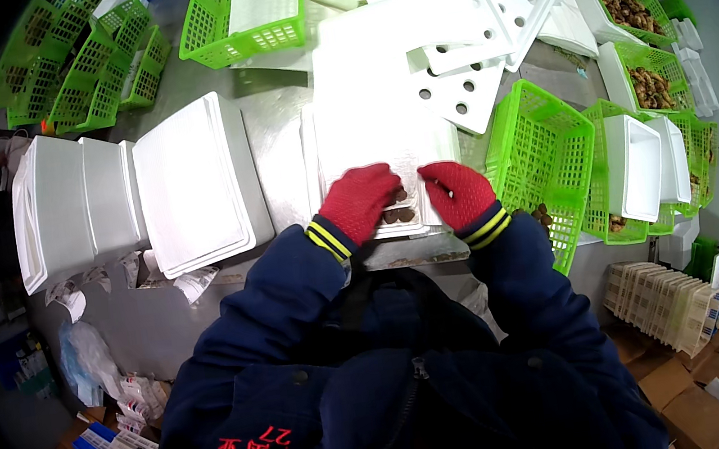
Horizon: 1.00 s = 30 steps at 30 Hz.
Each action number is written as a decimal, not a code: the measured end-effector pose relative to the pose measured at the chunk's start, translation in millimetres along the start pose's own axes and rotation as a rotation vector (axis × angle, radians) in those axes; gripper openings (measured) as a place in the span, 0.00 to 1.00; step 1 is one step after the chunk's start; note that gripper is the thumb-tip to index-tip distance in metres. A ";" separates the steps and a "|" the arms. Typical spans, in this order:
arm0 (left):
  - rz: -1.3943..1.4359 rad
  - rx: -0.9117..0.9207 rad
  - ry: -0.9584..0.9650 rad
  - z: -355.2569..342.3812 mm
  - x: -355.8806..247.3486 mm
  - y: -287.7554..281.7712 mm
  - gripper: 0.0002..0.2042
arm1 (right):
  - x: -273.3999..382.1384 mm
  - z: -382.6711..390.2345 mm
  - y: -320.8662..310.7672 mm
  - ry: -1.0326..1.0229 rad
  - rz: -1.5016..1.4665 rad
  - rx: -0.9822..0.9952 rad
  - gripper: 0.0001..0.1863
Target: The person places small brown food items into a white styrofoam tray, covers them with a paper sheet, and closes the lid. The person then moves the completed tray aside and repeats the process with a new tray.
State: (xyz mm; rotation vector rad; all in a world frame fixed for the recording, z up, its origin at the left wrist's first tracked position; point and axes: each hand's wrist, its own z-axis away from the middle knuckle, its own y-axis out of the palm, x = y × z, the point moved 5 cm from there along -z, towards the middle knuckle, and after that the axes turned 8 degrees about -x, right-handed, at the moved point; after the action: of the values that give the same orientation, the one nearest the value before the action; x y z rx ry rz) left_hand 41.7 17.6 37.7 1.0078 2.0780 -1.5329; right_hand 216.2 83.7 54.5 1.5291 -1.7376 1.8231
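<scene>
- Tray (406, 231), white: at the near edge of the table (282, 166), between the hands; brown pieces (398, 216) inside.
- Left hand (363, 201): red-gloved, fingers curled over the pieces; grip, cannot tell.
- Right hand (462, 193): red-gloved, fingertips drawn together at the tray's right side; cannot tell whether anything is pinched.
- Handling, my judgement: settle pieces flat, press lightly.
- Surface: metal; boxes (196, 187) left, green basket (507, 140) right, perforated panels (447, 97) beyond.
- Room: cartons (668, 381) low at right.
</scene>
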 end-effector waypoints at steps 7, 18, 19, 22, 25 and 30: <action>-0.227 -0.243 0.156 3.8 14.6 -16.3 0.17 | -52.4 -85.8 29.2 0.244 0.036 -0.212 0.30; 0.013 -0.519 -0.345 33.2 38.3 -56.1 0.30 | -23.2 -105.5 30.3 0.399 -0.230 -0.183 0.22; -0.022 -0.563 -0.429 34.3 50.7 -61.4 0.34 | -8.4 -100.2 21.5 0.480 -0.220 -0.096 0.22; -0.012 -0.396 -0.511 29.8 78.9 -58.3 0.44 | -28.4 -80.8 27.3 0.485 -0.523 -0.206 0.23; 0.131 -0.364 -0.540 40.6 93.4 -36.1 0.42 | -63.8 -65.8 40.3 -0.130 -0.089 -0.077 0.24; 0.166 -0.341 -0.648 58.0 90.9 -27.4 0.21 | -25.6 -39.2 18.3 -0.030 0.052 -0.110 0.32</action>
State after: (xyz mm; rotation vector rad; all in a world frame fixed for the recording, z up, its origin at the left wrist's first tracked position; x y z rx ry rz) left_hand -46.6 -10.9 -23.7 0.4572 1.6605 -1.1603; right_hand 193.8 123.2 32.6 1.4895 -1.8745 1.7054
